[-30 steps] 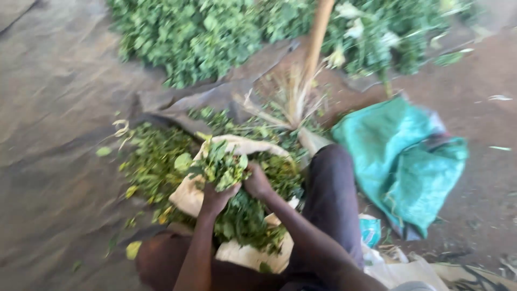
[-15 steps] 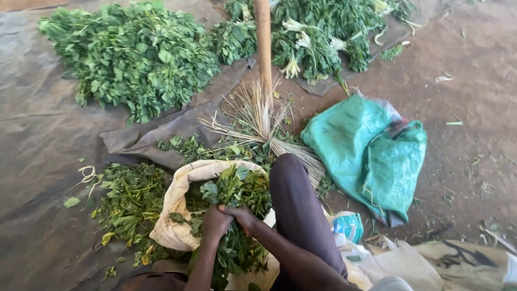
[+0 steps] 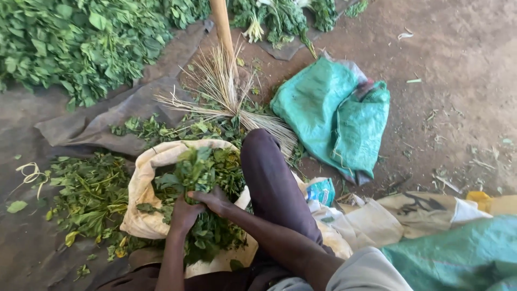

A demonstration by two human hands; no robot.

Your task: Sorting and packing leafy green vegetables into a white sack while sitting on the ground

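My left hand and my right hand press together on a bunch of green leafy stems inside an open cream woven sack. Both hands are closed around the leaves, with the fingers partly buried in them. The sack lies between my knees; my right knee in dark trousers rises just right of it. More loose greens lie on the ground left of the sack.
A big heap of greens covers a dark tarp at the top left. A straw broom with a wooden handle lies behind the sack. A teal bag rests on bare dirt at right, other sacks near me.
The view has swung lower and closer. My hands have sunk from above the sack mouth down into it, still gripping the bunch of leaves.
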